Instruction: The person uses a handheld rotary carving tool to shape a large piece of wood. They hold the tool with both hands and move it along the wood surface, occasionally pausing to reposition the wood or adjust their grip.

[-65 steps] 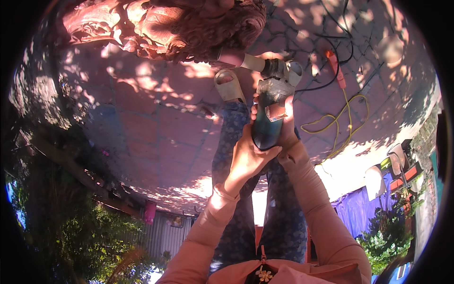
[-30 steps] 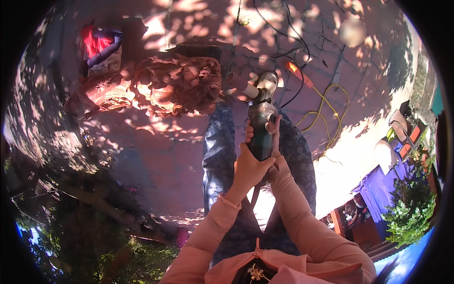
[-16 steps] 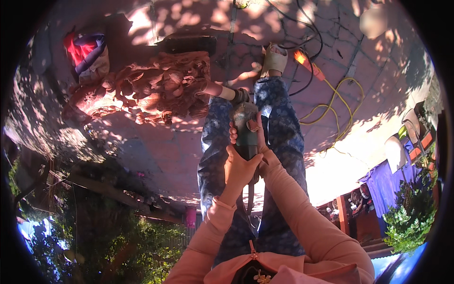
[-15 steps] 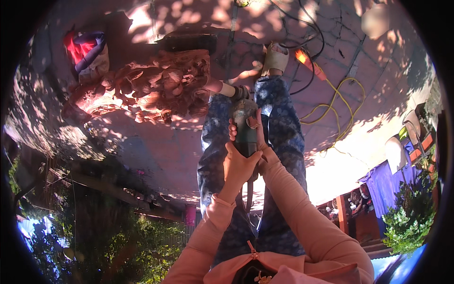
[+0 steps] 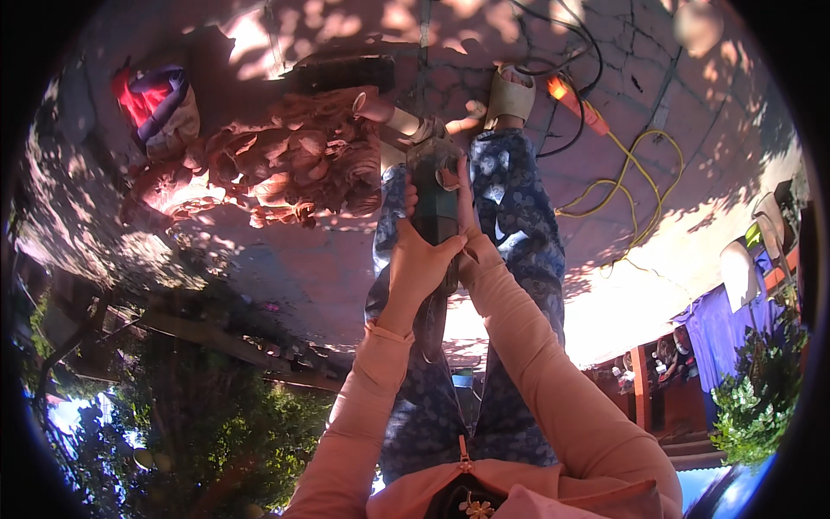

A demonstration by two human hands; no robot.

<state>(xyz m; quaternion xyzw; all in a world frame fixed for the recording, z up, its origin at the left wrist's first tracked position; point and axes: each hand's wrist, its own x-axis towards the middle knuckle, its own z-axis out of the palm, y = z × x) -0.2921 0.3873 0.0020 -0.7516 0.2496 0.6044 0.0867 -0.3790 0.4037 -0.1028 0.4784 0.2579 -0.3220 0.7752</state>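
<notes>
Left hand (image 5: 419,259) and right hand (image 5: 465,212) are wrapping fingers round a grinder (image 5: 435,186) pointing to twelve o'clock, the carving (image 5: 290,164) lying at ten.

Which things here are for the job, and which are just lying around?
For the job:
Power tool, held by the left hand and right hand
Carved reddish piece, by the tool's tip
Yellow cord and orange connector, maybe; I can't see them join the tool

Just around:
Red and purple cloth bundle
Purple sheet
Leafy plant
</notes>
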